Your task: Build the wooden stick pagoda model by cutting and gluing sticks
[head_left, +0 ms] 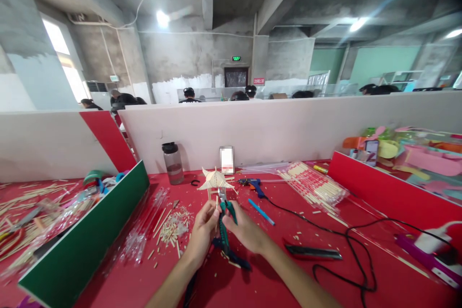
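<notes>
My left hand (pixel 202 229) is closed, pinching a thin wooden stick (pixel 217 200) upright between thumb and fingers. Green-handled pliers (pixel 224 233) are in my right hand (pixel 247 229), their metal jaws pointing away from me, close beside the stick. Just beyond both hands stands a small pavilion model (pixel 215 181) of pale sticks, with a roof of upturned corners on thin legs. Below my hands a dark blue-handled tool (pixel 236 260) lies on the red tabletop, partly hidden.
Stick offcuts (pixel 175 226) are heaped left of my hands, near clear plastic wrap (pixel 139 231). Beyond stand a bottle (pixel 173 163) and a propped phone (pixel 227 160). At right lie a glue gun (pixel 252 185), blue pen (pixel 261 211), utility knife (pixel 313 251), bundled sticks (pixel 314 185) and black cable (pixel 346 236).
</notes>
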The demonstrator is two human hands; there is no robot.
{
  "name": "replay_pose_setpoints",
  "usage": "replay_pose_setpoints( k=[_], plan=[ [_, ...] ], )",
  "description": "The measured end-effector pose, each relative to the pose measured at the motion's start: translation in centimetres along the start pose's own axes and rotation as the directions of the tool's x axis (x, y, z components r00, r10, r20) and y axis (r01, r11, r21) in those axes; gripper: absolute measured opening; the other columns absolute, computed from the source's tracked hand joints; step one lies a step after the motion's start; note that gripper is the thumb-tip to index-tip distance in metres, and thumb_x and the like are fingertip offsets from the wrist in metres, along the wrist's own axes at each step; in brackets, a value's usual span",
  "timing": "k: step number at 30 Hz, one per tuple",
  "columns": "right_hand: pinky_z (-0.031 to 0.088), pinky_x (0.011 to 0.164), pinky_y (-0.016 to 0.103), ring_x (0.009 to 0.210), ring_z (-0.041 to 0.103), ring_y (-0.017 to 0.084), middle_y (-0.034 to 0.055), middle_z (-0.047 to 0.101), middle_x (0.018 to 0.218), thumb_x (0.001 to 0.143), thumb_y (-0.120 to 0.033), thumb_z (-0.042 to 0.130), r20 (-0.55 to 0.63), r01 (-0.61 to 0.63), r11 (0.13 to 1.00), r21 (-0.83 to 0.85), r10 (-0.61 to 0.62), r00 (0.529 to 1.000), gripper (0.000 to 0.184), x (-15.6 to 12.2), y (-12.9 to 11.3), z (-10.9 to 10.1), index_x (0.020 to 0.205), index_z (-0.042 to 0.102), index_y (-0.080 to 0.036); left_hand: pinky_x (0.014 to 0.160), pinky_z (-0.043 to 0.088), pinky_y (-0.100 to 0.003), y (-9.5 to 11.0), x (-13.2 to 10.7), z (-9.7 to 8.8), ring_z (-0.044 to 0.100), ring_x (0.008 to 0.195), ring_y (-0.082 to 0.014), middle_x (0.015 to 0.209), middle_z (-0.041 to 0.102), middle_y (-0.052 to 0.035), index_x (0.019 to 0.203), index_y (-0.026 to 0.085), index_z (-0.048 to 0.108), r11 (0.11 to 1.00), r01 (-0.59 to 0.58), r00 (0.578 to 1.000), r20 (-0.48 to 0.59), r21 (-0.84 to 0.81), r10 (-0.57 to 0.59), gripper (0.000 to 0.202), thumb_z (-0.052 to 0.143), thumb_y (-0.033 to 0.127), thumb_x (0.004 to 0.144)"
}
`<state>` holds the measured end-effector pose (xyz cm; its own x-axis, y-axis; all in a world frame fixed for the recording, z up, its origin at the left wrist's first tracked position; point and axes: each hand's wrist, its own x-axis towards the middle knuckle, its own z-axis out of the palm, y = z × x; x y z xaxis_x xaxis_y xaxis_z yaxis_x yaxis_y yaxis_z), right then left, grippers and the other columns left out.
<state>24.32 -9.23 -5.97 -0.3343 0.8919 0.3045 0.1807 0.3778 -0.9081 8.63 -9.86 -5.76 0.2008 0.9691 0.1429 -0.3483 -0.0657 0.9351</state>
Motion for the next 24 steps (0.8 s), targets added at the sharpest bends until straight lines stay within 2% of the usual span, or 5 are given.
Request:
replay_pose_setpoints(
  k=[5, 9, 15, 19, 24],
  plan=[
    [0.047, 0.097, 0.037, 0.11, 0.06, 0.025, 0.0069, 0.063, 0.119, 0.079, -0.037, 0.075, 0.076, -0.072, 0.997, -0.037, 0.075, 0.994, 0.049, -0.3, -0.6, -0.7, 0.119, 0.053, -0.02, 0.062, 0.043, -0.022, 0.2, 0.1, 0.1, 0.052, 0.066, -0.0126, 0.074, 0.056, 0.0018, 0.083, 0.019, 0.059, 0.971, -0.103, 0.994, 0.056, 0.216, 0.093, 0.031, 0.071, 0.047, 0.084],
    [0.044, 0.102, 0.04, 0.113, 0.061, 0.026, 0.0057, 0.068, 0.117, 0.084, -0.033, 0.068, 0.079, -0.09, 0.996, 0.004, 0.089, 0.993, 0.039, 0.4, -0.2, -1.8, 0.12, 0.06, -0.021, 0.054, 0.044, -0.022, 1.1, 0.4, -0.3, 0.052, 0.056, -0.0114, 0.07, 0.057, 0.0032, 0.091, 0.02, 0.06, 0.963, -0.062, 0.994, 0.102, 0.263, 0.037, 0.033, 0.066, 0.052, 0.086],
    [0.042, 0.105, 0.044, 0.119, 0.059, 0.028, 0.0078, 0.068, 0.124, 0.086, -0.033, 0.061, 0.079, -0.149, 0.988, 0.029, 0.146, 0.986, 0.046, 0.9, 1.8, -4.2, 0.13, 0.059, -0.021, 0.055, 0.048, -0.025, 1.9, 1.6, -2.6, 0.057, 0.056, -0.0134, 0.067, 0.062, 0.0026, 0.112, 0.02, 0.06, 0.963, -0.063, 0.998, 0.017, 0.263, 0.061, 0.053, 0.071, 0.059, 0.079],
    [0.045, 0.103, 0.043, 0.116, 0.061, 0.027, 0.0089, 0.067, 0.126, 0.087, -0.035, 0.059, 0.119, -0.156, 0.984, -0.089, 0.166, 0.979, 0.051, 0.6, 1.6, -5.4, 0.136, 0.056, -0.021, 0.05, 0.045, -0.023, 1.9, 1.8, -3.3, 0.055, 0.052, -0.0115, 0.073, 0.064, 0.0016, 0.126, 0.02, 0.054, 0.951, -0.059, 0.998, 0.038, 0.304, 0.05, 0.062, 0.07, 0.058, 0.08],
    [0.048, 0.096, 0.041, 0.107, 0.063, 0.027, 0.0079, 0.069, 0.123, 0.086, -0.034, 0.062, 0.208, -0.092, 0.973, -0.212, 0.136, 0.969, 0.046, 0.3, 0.1, -5.5, 0.131, 0.062, -0.023, 0.047, 0.046, -0.023, 1.7, 1.8, -3.2, 0.055, 0.05, -0.0104, 0.084, 0.067, -0.0015, 0.126, 0.021, 0.056, 0.935, -0.048, 0.998, 0.049, 0.352, 0.033, 0.058, 0.068, 0.056, 0.082]
  ],
)
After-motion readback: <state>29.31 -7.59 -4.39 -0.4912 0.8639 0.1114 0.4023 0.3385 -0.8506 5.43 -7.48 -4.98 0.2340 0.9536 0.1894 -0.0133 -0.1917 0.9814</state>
